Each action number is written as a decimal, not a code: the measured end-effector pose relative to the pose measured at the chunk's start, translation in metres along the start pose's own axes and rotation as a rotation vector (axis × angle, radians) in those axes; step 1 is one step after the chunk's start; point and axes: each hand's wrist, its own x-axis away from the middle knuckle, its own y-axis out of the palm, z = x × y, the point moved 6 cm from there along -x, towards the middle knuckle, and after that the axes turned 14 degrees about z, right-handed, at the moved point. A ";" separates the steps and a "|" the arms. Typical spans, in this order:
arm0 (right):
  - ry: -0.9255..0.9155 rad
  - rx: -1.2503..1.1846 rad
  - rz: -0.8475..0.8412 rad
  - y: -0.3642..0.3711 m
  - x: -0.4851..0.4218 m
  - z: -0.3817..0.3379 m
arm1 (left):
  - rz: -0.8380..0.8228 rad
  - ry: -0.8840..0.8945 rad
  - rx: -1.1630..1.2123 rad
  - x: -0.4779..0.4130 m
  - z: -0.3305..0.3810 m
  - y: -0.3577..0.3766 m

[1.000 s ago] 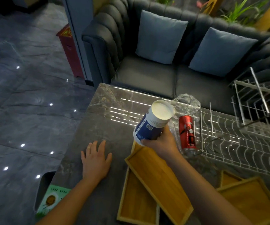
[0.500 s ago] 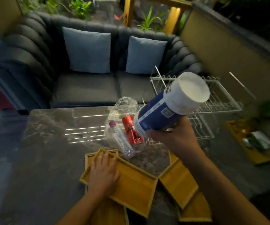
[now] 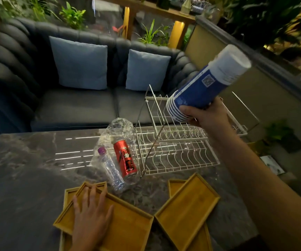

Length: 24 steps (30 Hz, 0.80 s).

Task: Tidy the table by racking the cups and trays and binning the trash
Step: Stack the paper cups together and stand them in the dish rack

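Several nested cups (image 3: 205, 87) clasped near the rims in right hand (image 3: 207, 115), tilted above wire rack (image 3: 173, 151); left hand (image 3: 91, 218) flat, fingers spread, on wooden tray (image 3: 128, 227). Risk: loose outer cups sliding off stack.

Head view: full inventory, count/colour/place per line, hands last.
paper cups: one nested stack, blue and white, held tilted above the rack
dish rack: 1, white wire, table right
wooden trays: at least 4, yellow-brown, near edge, overlapping
can: 1, red, lying beside the bottle
bottle: 1, clear, purple cap, lying
plastic bag: 1, clear, crumpled under both
table: 1, dark marble
sofa: 1, dark, behind the table
cushions: 2, light blue
left hand: flat on a tray
right hand: gripping the cups
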 end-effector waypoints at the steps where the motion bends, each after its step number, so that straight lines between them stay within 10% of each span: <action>1: 0.018 0.023 -0.018 0.005 -0.010 0.007 | -0.009 -0.001 -0.003 0.001 0.001 0.000; 24: 0.117 0.273 -0.237 0.068 -0.086 0.093 | -0.045 -0.013 -0.048 -0.003 0.010 -0.005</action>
